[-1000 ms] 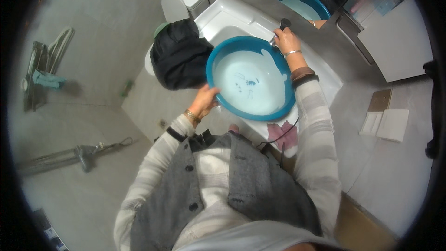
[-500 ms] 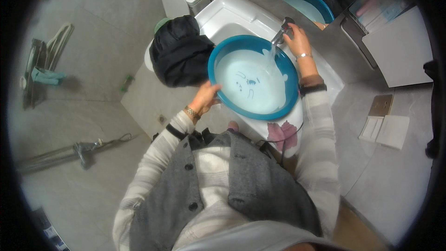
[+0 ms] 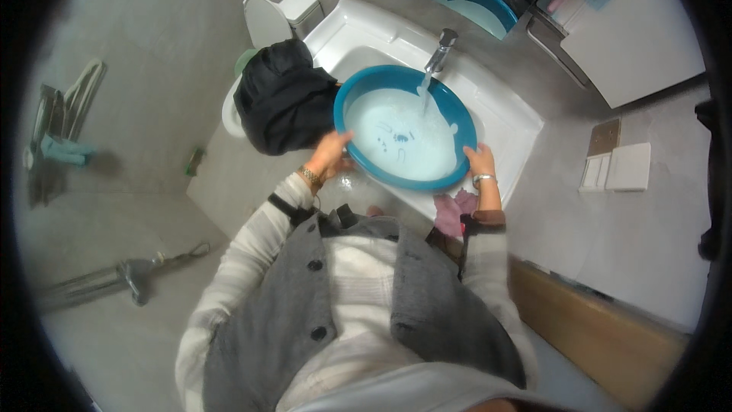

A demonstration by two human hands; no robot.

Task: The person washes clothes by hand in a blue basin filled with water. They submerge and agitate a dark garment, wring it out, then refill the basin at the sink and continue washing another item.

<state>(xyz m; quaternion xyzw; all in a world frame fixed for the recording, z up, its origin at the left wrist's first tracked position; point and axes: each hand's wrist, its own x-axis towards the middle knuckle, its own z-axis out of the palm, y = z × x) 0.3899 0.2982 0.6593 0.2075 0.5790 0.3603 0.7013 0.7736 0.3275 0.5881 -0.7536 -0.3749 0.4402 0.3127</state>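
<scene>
Left hand point(image 3: 329, 154), right hand point(image 3: 482, 162) pinch blue basin point(image 3: 415, 181) at opposite rims; I judge grip steadies it under running faucet point(image 3: 441, 50).

Since 1.0 s ago: right hand point(image 3: 481, 162) shifted from tap point(image 3: 441, 47) to basin point(image 3: 404, 181) rim, toward sink's point(image 3: 515, 118) right edge; water stream point(image 3: 424, 98) now visible.
</scene>
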